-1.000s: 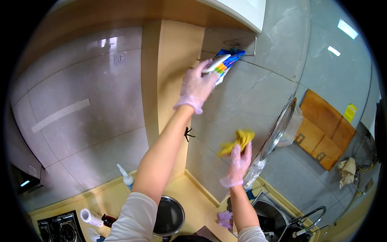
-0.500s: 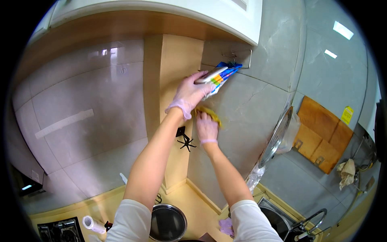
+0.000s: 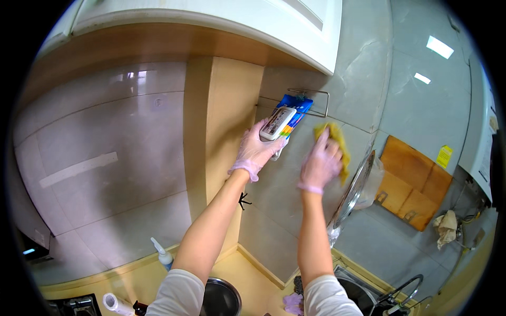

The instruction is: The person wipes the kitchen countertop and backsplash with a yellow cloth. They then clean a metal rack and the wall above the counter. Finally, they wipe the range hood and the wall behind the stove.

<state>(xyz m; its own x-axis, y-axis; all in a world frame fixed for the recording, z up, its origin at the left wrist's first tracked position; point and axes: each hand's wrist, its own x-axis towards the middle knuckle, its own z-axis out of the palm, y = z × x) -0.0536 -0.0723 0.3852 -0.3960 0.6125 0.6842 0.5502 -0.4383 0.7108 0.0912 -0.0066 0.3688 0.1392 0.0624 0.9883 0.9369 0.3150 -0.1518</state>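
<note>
My left hand (image 3: 255,148), in a clear pinkish glove, grips a soft blue-and-white pack of wipes (image 3: 299,107) with a hard white lid. The pack's top end hangs at a wire rack (image 3: 320,93) fixed on the grey tiled wall (image 3: 279,184). To the right, my gloved right hand (image 3: 320,162) presses a yellow cloth (image 3: 340,150) flat against the same wall. That hand is slightly blurred, with its fingers bent over the cloth.
Above hangs a white cabinet (image 3: 221,21). A beige pillar (image 3: 203,131) stands left of my hands. Right of them are a round metal lid (image 3: 354,189) and a brown board (image 3: 408,181). Below are a pump bottle (image 3: 164,257), a dark pan (image 3: 219,297) and a sink (image 3: 356,292).
My right hand has moved right and up along the wall with the yellow cloth. My left hand has shifted slightly right and down, and the pack's lid now faces me more.
</note>
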